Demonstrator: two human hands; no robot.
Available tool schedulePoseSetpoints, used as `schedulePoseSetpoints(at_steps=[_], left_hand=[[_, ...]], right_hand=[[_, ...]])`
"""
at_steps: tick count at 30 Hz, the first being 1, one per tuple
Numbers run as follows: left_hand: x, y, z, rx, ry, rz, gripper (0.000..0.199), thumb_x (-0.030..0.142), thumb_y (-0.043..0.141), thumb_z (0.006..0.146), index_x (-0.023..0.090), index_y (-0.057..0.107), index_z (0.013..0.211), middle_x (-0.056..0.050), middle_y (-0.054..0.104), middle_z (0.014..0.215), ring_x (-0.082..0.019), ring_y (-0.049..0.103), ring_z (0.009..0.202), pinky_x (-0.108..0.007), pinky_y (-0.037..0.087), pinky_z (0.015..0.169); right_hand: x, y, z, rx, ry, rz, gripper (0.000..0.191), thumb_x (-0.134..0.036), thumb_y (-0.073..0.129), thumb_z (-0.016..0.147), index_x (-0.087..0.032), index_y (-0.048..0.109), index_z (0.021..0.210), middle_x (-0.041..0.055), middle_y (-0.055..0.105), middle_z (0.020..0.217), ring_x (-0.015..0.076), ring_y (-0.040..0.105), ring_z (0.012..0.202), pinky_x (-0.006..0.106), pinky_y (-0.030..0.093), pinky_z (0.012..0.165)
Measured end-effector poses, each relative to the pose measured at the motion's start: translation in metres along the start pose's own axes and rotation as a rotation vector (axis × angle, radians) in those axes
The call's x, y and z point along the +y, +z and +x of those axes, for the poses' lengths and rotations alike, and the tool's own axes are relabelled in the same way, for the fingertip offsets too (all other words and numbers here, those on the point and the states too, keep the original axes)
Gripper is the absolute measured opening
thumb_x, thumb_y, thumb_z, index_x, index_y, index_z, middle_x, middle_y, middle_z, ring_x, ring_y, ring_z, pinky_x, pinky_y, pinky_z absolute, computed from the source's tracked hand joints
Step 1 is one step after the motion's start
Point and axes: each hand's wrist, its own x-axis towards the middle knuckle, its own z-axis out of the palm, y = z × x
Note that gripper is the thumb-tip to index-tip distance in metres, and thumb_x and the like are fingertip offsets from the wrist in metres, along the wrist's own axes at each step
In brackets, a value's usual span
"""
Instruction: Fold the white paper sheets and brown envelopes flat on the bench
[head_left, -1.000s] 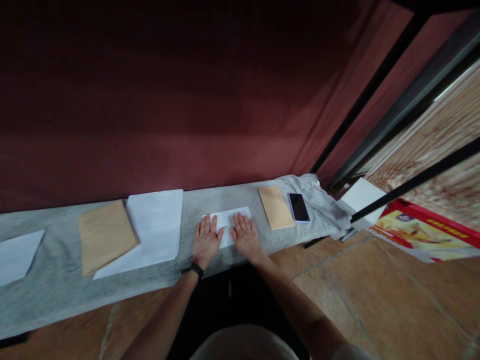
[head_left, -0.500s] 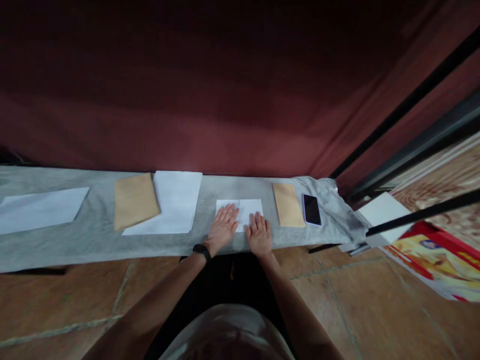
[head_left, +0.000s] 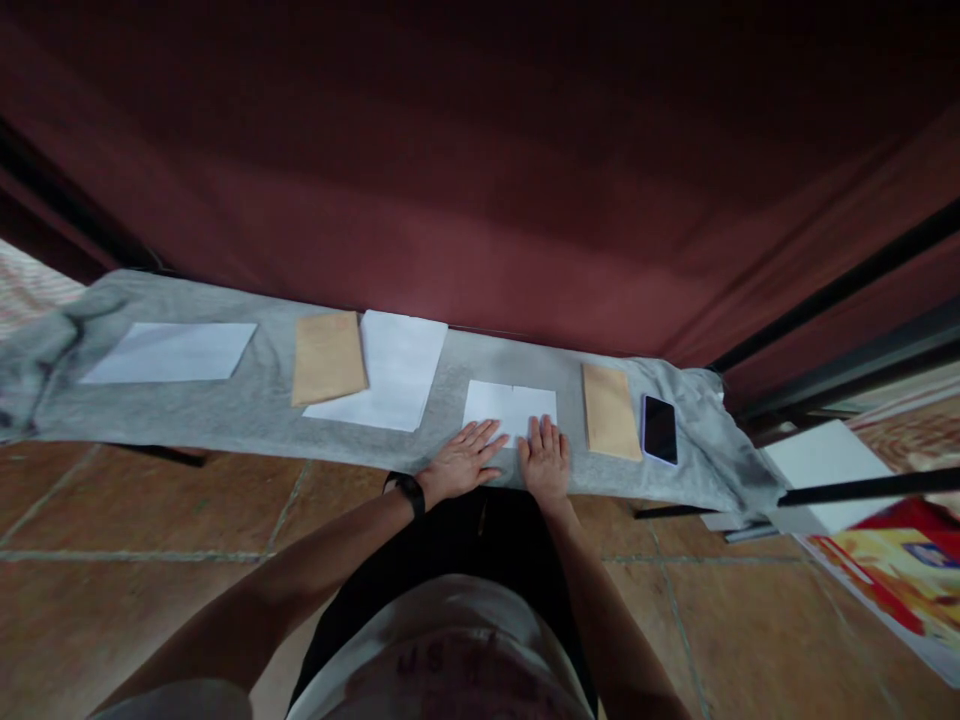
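A small white paper (head_left: 510, 405) lies flat on the grey cloth in front of me, with a short dark line at its far edge. My left hand (head_left: 463, 460) rests palm down over its near left corner, fingers spread and pointing right, a dark band on the wrist. On the near right corner lies my right hand (head_left: 545, 458), palm down, fingers pointing away from me. Neither hand grips anything. To the right of the paper is a brown envelope (head_left: 611, 412); on the left are white sheets (head_left: 405, 370), partly under another brown envelope (head_left: 328, 358).
The grey cloth (head_left: 202, 415) covers a long narrow table against a dark red curtain (head_left: 450, 240). A phone (head_left: 660, 430) lies near its right end, and white paper (head_left: 176, 352) at the left. A red and yellow box (head_left: 907, 570) stands beyond the right end.
The view has swung left, showing the table's left end. My left hand has slid toward the near edge and turned to point right, uncovering more of the small paper.
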Motion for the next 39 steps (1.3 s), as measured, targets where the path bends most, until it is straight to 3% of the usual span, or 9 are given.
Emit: schedulePoseSetpoints(at_steps=[6, 14, 19, 25, 29, 33, 39], left_hand=[[-0.006, -0.005, -0.018, -0.028, -0.01, 0.018, 0.068, 0.054, 0.044, 0.099, 0.02, 0.033, 0.156, -0.014, 0.024, 0.167, -0.025, 0.018, 0.155, -0.044, 0.015, 0.126], [-0.014, -0.003, -0.031, 0.047, -0.045, 0.023, 0.063, 0.053, 0.041, 0.1, 0.021, 0.037, 0.155, -0.013, 0.032, 0.164, -0.024, 0.026, 0.153, -0.045, 0.022, 0.125], [-0.012, 0.002, -0.027, 0.047, -0.059, 0.04, 0.06, 0.055, 0.044, 0.099, 0.028, 0.041, 0.153, -0.012, 0.035, 0.163, -0.028, 0.029, 0.152, -0.05, 0.025, 0.124], [-0.016, 0.004, -0.035, 0.056, -0.09, 0.041, 0.059, 0.054, 0.041, 0.099, 0.026, 0.045, 0.151, -0.012, 0.035, 0.163, -0.027, 0.03, 0.151, -0.049, 0.028, 0.123], [-0.016, 0.005, -0.037, 0.082, -0.142, 0.055, 0.06, 0.054, 0.039, 0.1, 0.023, 0.047, 0.15, -0.012, 0.039, 0.16, -0.029, 0.032, 0.15, -0.053, 0.024, 0.125], [0.003, 0.006, -0.009, 0.118, -0.105, 0.046, 0.06, 0.049, 0.031, 0.103, 0.017, 0.043, 0.152, -0.013, 0.041, 0.159, -0.026, 0.033, 0.15, -0.051, 0.023, 0.126], [0.034, 0.023, 0.067, 0.081, -0.074, -0.016, 0.064, 0.048, 0.03, 0.102, 0.01, 0.039, 0.153, -0.015, 0.038, 0.161, -0.025, 0.031, 0.151, -0.046, 0.025, 0.125]], right_hand=[[0.001, 0.001, 0.0, 0.038, -0.022, 0.006, 0.056, -0.041, 0.034, 0.107, -0.012, 0.04, 0.154, 0.0213, 0.043, 0.156, 0.0343, 0.044, 0.14, 0.055, 0.03, 0.114], [-0.01, -0.01, -0.002, -0.007, 0.012, 0.005, 0.053, -0.037, 0.036, 0.107, -0.012, 0.043, 0.152, 0.0195, 0.042, 0.156, 0.0321, 0.042, 0.142, 0.054, 0.029, 0.116], [-0.023, -0.015, -0.014, -0.085, -0.138, 0.065, 0.051, -0.036, 0.039, 0.107, -0.021, 0.04, 0.155, 0.0115, 0.039, 0.16, 0.0276, 0.04, 0.145, 0.049, 0.027, 0.12], [-0.001, -0.02, -0.027, -0.074, -0.051, 0.032, 0.051, -0.037, 0.04, 0.107, -0.018, 0.04, 0.155, 0.0133, 0.042, 0.158, 0.0271, 0.039, 0.145, 0.047, 0.027, 0.119], [0.013, -0.022, -0.032, -0.063, -0.028, 0.008, 0.052, -0.037, 0.042, 0.106, -0.017, 0.041, 0.154, 0.0134, 0.041, 0.158, 0.028, 0.039, 0.145, 0.047, 0.026, 0.119], [0.011, -0.02, -0.034, -0.047, -0.01, 0.01, 0.052, -0.037, 0.041, 0.106, -0.017, 0.041, 0.154, 0.0127, 0.042, 0.158, 0.0284, 0.039, 0.145, 0.048, 0.026, 0.119], [0.01, -0.017, -0.034, -0.031, -0.021, 0.016, 0.051, -0.032, 0.044, 0.104, -0.017, 0.042, 0.153, 0.0143, 0.044, 0.157, 0.0275, 0.038, 0.145, 0.049, 0.026, 0.119]])
